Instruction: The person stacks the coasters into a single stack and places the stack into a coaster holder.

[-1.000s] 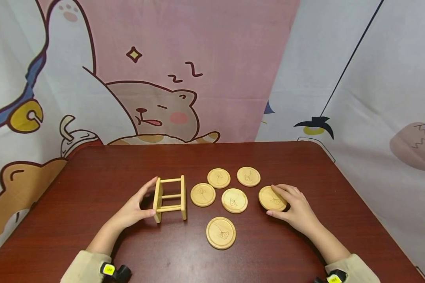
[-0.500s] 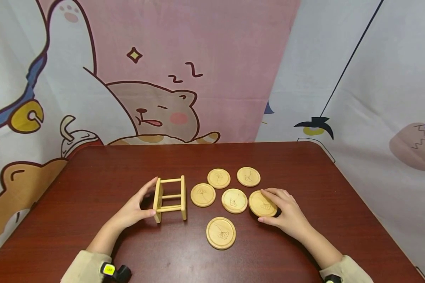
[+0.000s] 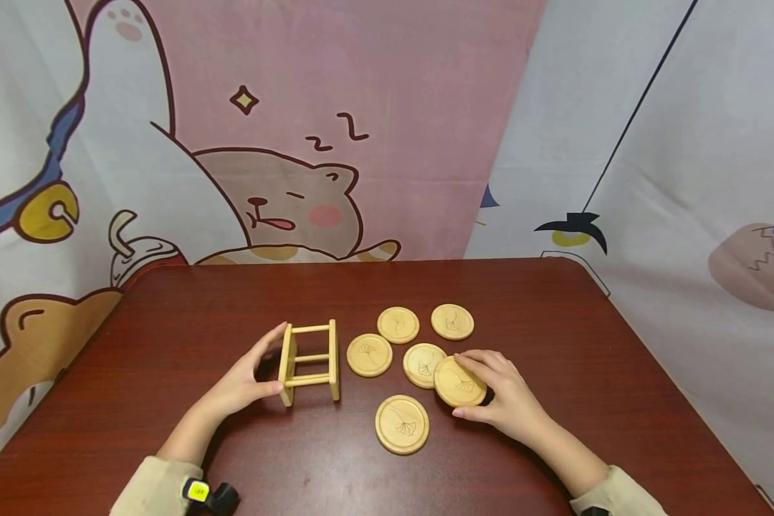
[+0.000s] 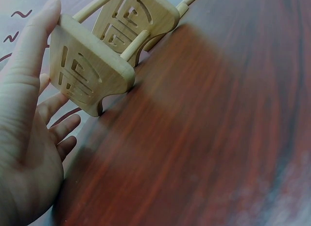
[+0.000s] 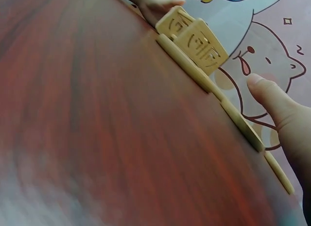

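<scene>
My left hand (image 3: 244, 383) grips the near side of a small wooden coaster rack (image 3: 288, 369), thumb at the front and fingers at the back. In the left wrist view the slotted end panel of the rack (image 4: 90, 65) faces my palm. My right hand (image 3: 506, 394) pinches a round wooden coaster (image 3: 459, 382) by its edge, thumb in front and fingers behind. The held coaster is slightly tilted and overlaps the right side of another coaster (image 3: 421, 364). Whether the two touch cannot be told. Both carry an engraved leaf.
More coasters lie flat around: one beside the rack (image 3: 370, 355), two farther back, a left one (image 3: 398, 325) and a right one (image 3: 453, 322), and one nearer the front (image 3: 403, 425). All rest on a dark red-brown table (image 3: 297, 473), backed by a printed cloth (image 3: 426, 129).
My right hand has carried its coaster leftward and a little toward the front, from beyond the group to over the middle coaster's edge. The left hand and rack have stayed in place.
</scene>
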`<action>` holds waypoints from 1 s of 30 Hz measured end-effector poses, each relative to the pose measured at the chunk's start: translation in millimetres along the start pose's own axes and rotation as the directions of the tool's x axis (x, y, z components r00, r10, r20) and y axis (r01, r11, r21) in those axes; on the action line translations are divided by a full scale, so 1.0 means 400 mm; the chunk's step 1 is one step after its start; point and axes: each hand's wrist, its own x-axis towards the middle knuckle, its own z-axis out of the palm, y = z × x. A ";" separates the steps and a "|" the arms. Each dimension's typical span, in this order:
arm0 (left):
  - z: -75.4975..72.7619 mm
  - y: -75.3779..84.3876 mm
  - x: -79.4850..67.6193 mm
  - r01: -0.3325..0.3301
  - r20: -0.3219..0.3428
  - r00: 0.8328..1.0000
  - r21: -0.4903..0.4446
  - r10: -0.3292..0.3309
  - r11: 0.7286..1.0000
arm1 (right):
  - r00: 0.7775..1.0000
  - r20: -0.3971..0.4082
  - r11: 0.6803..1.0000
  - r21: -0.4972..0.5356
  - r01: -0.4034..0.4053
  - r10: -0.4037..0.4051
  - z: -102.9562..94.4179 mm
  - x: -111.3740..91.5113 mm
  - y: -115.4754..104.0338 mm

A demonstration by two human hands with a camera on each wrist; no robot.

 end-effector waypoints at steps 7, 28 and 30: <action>0.001 -0.004 -0.001 -0.009 0.003 1.000 0.000 0.009 1.000 | 0.999 0.018 0.999 0.030 0.032 -0.032 0.020 0.009 -0.026; 0.000 -0.008 0.000 0.007 0.003 1.000 -0.005 -0.007 1.000 | 0.991 0.071 0.993 0.046 0.109 -0.112 0.067 0.032 -0.088; 0.001 -0.005 0.000 0.012 0.003 1.000 -0.006 -0.012 1.000 | 0.990 0.074 0.992 0.046 0.117 -0.120 0.070 0.034 -0.094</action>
